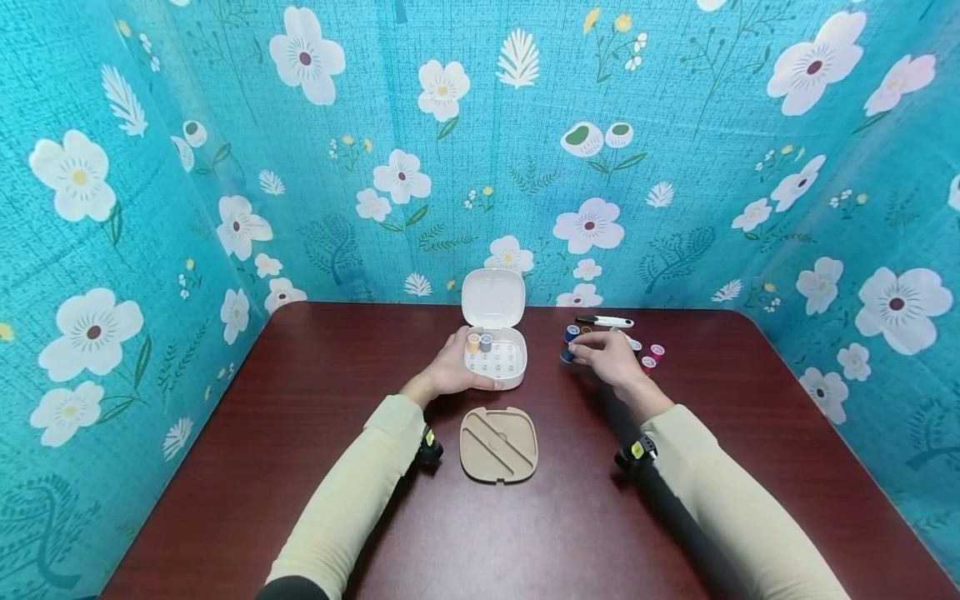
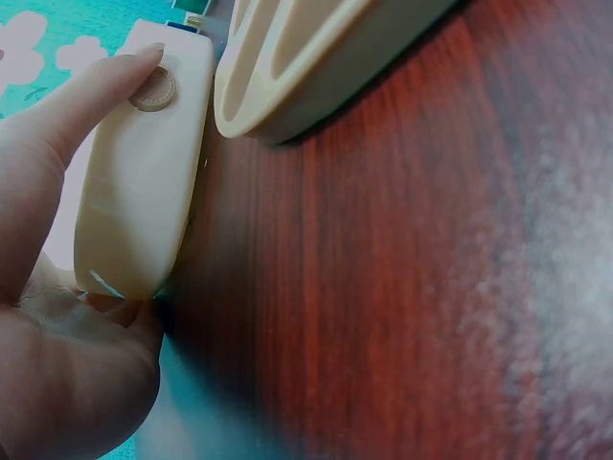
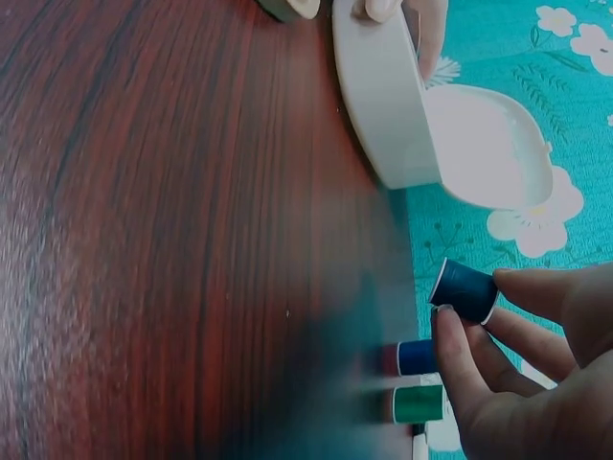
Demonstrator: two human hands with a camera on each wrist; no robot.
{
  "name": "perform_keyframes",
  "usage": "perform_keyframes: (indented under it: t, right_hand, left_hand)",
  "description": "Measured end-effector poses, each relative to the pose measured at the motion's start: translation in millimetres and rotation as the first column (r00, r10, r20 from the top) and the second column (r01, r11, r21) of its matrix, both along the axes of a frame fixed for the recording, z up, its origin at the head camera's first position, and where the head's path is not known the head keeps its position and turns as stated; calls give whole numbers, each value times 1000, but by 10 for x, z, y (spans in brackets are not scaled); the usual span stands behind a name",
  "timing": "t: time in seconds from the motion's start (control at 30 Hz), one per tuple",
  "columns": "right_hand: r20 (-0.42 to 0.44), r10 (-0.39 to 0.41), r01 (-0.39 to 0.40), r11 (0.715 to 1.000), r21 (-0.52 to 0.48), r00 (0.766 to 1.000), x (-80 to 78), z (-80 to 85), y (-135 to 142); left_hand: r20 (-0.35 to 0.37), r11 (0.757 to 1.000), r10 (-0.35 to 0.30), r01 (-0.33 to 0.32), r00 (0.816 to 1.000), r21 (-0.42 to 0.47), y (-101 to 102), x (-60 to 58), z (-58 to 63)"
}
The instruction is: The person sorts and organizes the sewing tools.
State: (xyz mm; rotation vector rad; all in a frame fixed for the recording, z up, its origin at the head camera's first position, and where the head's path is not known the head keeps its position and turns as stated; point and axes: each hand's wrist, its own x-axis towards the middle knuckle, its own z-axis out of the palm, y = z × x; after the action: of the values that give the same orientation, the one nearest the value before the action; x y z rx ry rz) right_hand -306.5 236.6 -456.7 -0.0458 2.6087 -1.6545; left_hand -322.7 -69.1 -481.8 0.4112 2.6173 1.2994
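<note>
My left hand (image 1: 450,367) grips the near left side of a white sewing box (image 1: 513,379), its thumb along the front by the round tan button (image 2: 153,91). The box's lid (image 1: 493,297) stands raised. Inside, an orange thread spool (image 1: 473,343) and a grey thread spool (image 1: 486,342) sit at the back left among rows of small pegs. To the right of the box, my right hand (image 1: 611,358) pinches a dark navy thread spool (image 3: 466,290) between thumb and fingers. A blue spool (image 3: 416,357) and a green spool (image 3: 418,404) stand beyond it in the right wrist view.
A beige tray insert (image 1: 498,446) with diagonal grooves lies in front of the box. Behind and beside the right hand are pink-red spools (image 1: 657,351) and a white-and-black slim tool (image 1: 604,321). A flowered curtain (image 1: 450,167) borders the table's back.
</note>
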Motion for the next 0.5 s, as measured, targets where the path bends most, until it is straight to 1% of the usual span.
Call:
perform_keyframes:
  t: [0.2, 0.33, 0.5]
  right_hand:
    - [-11, 9, -9, 1000, -4, 1000, 4, 27, -99]
    - [-11, 12, -12, 1000, 9, 1000, -1, 43, -157]
    - [-46, 27, -27, 1000, 7, 999, 2, 70, -222]
  left_hand:
    - [2, 1000, -1, 1, 1000, -23, 7, -17, -27]
    - [4, 1000, -6, 6, 1000, -16, 7, -11, -13]
    - [3, 1000, -8, 8, 1000, 0, 2, 5, 17]
